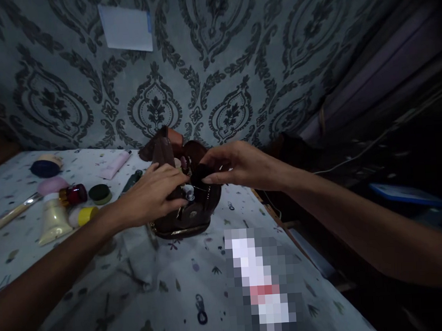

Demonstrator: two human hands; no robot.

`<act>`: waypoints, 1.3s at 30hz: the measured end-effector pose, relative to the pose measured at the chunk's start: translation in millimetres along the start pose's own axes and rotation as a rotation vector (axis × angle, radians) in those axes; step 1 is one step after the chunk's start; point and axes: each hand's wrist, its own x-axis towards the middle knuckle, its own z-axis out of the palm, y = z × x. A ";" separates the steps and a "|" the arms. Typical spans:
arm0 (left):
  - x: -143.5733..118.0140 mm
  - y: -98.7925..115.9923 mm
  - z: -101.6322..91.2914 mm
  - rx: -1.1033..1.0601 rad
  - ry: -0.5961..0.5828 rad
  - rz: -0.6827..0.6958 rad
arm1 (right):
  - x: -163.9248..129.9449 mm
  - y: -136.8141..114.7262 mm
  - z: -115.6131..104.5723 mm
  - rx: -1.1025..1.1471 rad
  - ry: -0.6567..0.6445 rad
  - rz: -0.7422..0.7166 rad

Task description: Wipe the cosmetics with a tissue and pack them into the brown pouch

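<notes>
A small brown bag (189, 222) with a gold zip stands open on the table, and several small items show inside it. My left hand (158, 192) grips the bag's left side, its fingers lying over the edge of the opening. From the right, my right hand (236, 164) reaches to the opening with thumb and fingers closed. A dark thing at its fingertips is too dim to make out. A small clear-looking item (188, 191) sits in the bag between my hands.
At left lie a cream tube (54, 220), a dark red bottle (73, 194), a yellow-capped container (85, 215), a dark round jar (100, 194), a pink tube (115, 165) and a brush (12, 215). A blurred white-and-red item (260, 280) lies near the table's right edge.
</notes>
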 end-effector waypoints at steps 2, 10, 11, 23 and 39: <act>3.1 2.7 -3.8 0.018 -0.057 -0.042 | -2.9 1.0 3.4 -0.025 0.028 -0.006; -4.8 4.3 -8.2 -0.067 -0.078 -0.107 | 2.4 -12.5 27.9 -0.174 -0.070 -0.054; -5.2 3.9 -8.2 -0.071 -0.085 -0.102 | 3.7 -13.0 30.4 -0.177 -0.083 -0.056; -1.3 5.9 1.4 0.056 -0.135 -0.130 | 7.1 -9.7 41.8 -0.152 -0.181 -0.080; 0.1 7.6 -10.3 0.068 -0.266 -0.046 | 13.7 -30.7 52.9 -0.428 -0.396 0.044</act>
